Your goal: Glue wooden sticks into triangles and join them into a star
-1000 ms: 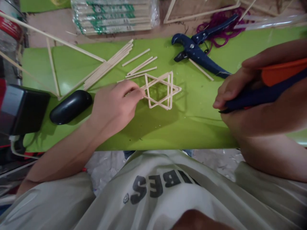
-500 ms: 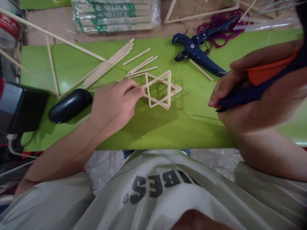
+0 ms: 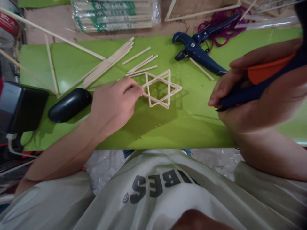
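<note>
Between the thumb and forefinger of my left hand point(image 3: 117, 99) is the left point of a six-pointed star point(image 3: 169, 86) made of thin wooden sticks. The star is raised slightly above the green board point(image 3: 168, 134), and its shadow falls beneath it. My right hand point(image 3: 249, 105) is wrapped round a dark blue and orange glue gun point(image 3: 249, 94), whose dark tip points left toward the star but stays apart from it. Part of the glue gun is hidden by the fingers and cut off by the frame edge. Several short cut sticks point(image 3: 141, 65) lie just beyond the star.
Behind the star lie a blue cutter point(image 3: 199, 51), purple string point(image 3: 220, 38) and a bundle of longer sticks point(image 3: 110, 64). At the left are a black mouse point(image 3: 70, 105), a black box-shaped device point(image 3: 22, 107) and a stick frame point(image 3: 51, 64). Wrapped chopsticks point(image 3: 115, 16) sit at the back.
</note>
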`<control>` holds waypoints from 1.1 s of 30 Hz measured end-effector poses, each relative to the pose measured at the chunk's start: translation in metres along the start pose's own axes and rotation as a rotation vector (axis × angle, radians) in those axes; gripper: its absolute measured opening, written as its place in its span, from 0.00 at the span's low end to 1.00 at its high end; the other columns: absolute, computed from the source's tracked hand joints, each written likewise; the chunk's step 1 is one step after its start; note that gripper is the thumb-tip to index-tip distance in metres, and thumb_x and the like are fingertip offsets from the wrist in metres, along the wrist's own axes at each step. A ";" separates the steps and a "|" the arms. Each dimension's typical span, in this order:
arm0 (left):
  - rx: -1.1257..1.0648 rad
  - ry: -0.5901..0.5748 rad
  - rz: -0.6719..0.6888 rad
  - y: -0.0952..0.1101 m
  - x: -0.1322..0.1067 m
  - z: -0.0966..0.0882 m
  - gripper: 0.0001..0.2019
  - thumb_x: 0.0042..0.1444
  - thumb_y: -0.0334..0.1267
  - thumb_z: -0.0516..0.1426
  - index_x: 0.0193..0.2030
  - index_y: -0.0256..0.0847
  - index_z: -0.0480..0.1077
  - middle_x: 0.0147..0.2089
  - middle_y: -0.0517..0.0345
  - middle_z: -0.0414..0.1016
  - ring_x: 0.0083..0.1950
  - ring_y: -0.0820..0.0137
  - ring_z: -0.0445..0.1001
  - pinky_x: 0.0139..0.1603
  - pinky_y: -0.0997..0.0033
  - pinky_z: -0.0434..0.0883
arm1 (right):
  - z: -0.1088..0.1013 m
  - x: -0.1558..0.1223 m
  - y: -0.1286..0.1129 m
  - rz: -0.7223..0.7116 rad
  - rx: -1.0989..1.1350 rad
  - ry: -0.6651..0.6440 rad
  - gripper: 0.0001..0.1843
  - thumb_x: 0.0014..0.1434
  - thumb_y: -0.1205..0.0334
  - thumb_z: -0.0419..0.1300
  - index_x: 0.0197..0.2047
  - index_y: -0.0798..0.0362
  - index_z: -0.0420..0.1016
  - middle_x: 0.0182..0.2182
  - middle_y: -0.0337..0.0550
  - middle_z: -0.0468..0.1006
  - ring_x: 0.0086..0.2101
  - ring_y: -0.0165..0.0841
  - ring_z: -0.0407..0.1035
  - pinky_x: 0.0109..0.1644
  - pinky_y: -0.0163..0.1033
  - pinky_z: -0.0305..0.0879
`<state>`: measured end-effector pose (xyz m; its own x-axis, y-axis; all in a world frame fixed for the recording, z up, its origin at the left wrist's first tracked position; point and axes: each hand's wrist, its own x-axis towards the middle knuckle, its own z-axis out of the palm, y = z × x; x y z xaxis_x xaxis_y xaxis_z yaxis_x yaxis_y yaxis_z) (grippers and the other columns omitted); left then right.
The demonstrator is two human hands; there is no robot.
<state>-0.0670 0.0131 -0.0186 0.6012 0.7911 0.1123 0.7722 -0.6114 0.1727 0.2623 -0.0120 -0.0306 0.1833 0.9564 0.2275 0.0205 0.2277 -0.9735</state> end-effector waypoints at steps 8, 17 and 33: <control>0.018 0.071 0.055 -0.001 0.000 0.005 0.16 0.81 0.37 0.53 0.51 0.47 0.83 0.53 0.54 0.89 0.45 0.61 0.85 0.33 0.60 0.72 | 0.013 0.007 0.008 -0.045 0.038 0.116 0.49 0.68 0.10 0.48 0.34 0.47 0.84 0.15 0.35 0.70 0.12 0.34 0.69 0.11 0.38 0.53; 0.003 0.073 0.053 -0.001 0.000 0.005 0.15 0.81 0.37 0.54 0.51 0.46 0.84 0.53 0.53 0.89 0.44 0.60 0.85 0.32 0.59 0.70 | 0.024 0.006 -0.007 -0.030 -0.030 0.080 0.42 0.68 0.14 0.56 0.30 0.46 0.81 0.16 0.32 0.68 0.13 0.32 0.68 0.14 0.37 0.56; -0.057 0.055 0.012 0.001 0.000 0.005 0.15 0.81 0.37 0.52 0.52 0.49 0.82 0.52 0.51 0.88 0.46 0.58 0.85 0.37 0.59 0.74 | 0.029 0.001 -0.026 0.182 -0.126 0.131 0.46 0.48 0.08 0.68 0.31 0.47 0.81 0.27 0.39 0.76 0.21 0.37 0.74 0.18 0.49 0.62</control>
<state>-0.0655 0.0123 -0.0236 0.5969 0.7846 0.1676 0.7513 -0.6199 0.2265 0.2336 -0.0119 -0.0044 0.3211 0.9456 0.0515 0.0958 0.0216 -0.9952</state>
